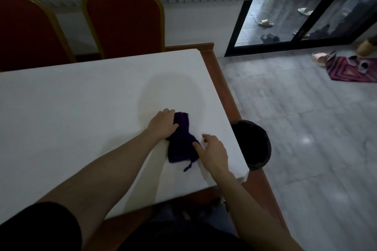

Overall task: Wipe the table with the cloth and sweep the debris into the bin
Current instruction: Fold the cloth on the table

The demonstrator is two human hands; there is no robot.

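Note:
A dark purple cloth [181, 142] lies bunched on the white table top [81, 108] near its right front corner. My left hand [164, 123] grips the cloth's upper left part, fingers curled around it. On the cloth's lower right edge rests my right hand [214, 153], fingers spread, thumb and forefinger touching the fabric. A round dark bin [253, 144] stands on the floor just past the table's right edge, partly hidden by the table top. No debris is visible on the table in this dim light.
Two red chairs with gold frames [124, 20] stand at the far side of the table. The table's brown wooden rim [220, 79] runs along its right side. Tiled floor [306, 118] lies to the right, with a striped mat and slippers [344, 67] by a glass door.

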